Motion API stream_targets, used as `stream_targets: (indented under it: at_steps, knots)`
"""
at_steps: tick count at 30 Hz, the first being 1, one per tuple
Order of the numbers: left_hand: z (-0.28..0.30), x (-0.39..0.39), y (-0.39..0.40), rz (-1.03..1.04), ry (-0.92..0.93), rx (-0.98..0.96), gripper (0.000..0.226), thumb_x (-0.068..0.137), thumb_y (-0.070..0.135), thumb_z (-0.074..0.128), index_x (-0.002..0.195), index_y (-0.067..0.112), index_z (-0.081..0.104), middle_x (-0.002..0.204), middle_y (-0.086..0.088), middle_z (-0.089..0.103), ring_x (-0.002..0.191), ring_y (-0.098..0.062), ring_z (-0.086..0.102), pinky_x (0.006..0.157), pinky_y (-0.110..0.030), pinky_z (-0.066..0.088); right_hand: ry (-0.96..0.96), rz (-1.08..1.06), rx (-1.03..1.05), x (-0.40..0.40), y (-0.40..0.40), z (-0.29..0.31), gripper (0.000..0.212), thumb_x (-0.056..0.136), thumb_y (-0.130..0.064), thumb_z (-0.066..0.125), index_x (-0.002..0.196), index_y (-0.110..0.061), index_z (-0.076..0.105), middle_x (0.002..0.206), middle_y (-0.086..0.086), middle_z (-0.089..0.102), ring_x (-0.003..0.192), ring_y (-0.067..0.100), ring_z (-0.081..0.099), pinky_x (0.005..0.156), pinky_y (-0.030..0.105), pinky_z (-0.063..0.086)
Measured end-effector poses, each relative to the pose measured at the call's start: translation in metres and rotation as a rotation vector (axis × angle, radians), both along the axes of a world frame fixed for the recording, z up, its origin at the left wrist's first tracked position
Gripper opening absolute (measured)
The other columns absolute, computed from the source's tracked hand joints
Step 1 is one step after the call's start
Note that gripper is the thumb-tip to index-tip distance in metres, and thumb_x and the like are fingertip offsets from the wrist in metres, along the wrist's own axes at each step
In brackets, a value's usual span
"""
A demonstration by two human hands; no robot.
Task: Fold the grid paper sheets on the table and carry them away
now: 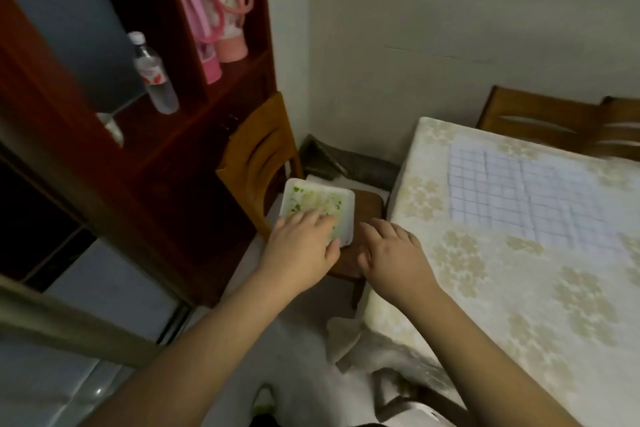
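Where table (485, 288) meets wall (450, 10).

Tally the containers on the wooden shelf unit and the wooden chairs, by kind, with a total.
Pink flasks with carry straps on the shelf: 2, the front one and the back one
Clear plastic water bottle with a white cap: 1
Brown wooden chairs: 3, one by the shelf, two behind the table
Total: 6

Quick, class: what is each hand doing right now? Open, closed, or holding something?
Left hand: open, fingers resting on the white flowered pad on the chair seat.
Right hand: open, fingers relaxed, holding nothing.
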State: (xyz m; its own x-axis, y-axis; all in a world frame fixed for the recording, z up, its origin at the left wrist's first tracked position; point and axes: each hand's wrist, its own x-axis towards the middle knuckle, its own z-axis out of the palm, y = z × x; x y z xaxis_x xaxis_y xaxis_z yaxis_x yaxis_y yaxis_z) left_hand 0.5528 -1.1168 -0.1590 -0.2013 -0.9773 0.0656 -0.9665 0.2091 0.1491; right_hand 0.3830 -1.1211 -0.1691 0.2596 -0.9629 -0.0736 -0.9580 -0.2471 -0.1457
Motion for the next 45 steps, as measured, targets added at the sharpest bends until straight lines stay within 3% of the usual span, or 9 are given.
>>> stream_targets:
  at_steps: [10,22,38,42,45]
  knots:
    - [-0.002,0.028,-0.075,-0.346,0.039,0.021,0.043,0.098,0.042,0.04,0.137,0.026,0.045,0.136,0.004,0.051,0.127,-0.016,0.044,0.107,-0.037,0.033,0.034,-0.353,-0.011,0.034,-0.017,0.002,0.053,0.1,-0.037,0.037,0.151,-0.024,0.029,0.154,0.001,0.037,0.14,0.021,0.036,0.112,0.035,0.028]
    - [-0.003,-0.051,-0.142,-0.698,0.068,0.03,0.047,0.1,0.042,0.037,0.143,0.026,0.042,0.144,0.007,0.046,0.133,-0.014,0.039,0.111,-0.037,0.028,0.008,-0.667,-0.022,-0.02,-0.029,-0.015,0.058,0.099,-0.036,0.037,0.154,-0.021,0.023,0.159,0.004,0.028,0.146,0.022,0.026,0.116,0.039,0.023]
    - [-0.068,-0.184,-0.249,-0.746,-0.065,0.227,0.05,0.101,0.039,0.037,0.148,0.024,0.035,0.153,0.003,0.035,0.141,-0.015,0.028,0.116,-0.035,0.02,-0.146,-0.666,0.186,-0.146,-0.154,-0.119,0.061,0.099,-0.033,0.037,0.155,-0.018,0.019,0.161,0.009,0.022,0.147,0.025,0.022,0.117,0.041,0.02]
    - [-0.081,-0.204,-0.266,-0.73,-0.085,0.258,0.053,0.101,0.038,0.038,0.151,0.024,0.03,0.157,0.001,0.029,0.145,-0.017,0.021,0.117,-0.035,0.017,-0.178,-0.666,0.263,-0.167,-0.189,-0.148,0.068,0.098,-0.033,0.038,0.157,-0.019,0.007,0.163,0.012,0.014,0.147,0.03,0.022,0.117,0.044,0.021]
    - [-0.092,-0.209,-0.275,-0.724,-0.095,0.291,0.054,0.101,0.039,0.038,0.152,0.024,0.027,0.158,0.001,0.025,0.146,-0.016,0.018,0.118,-0.035,0.016,-0.172,-0.687,0.295,-0.178,-0.211,-0.174,0.07,0.098,-0.032,0.037,0.157,-0.022,0.002,0.164,0.014,0.003,0.15,0.033,0.008,0.12,0.046,0.012]
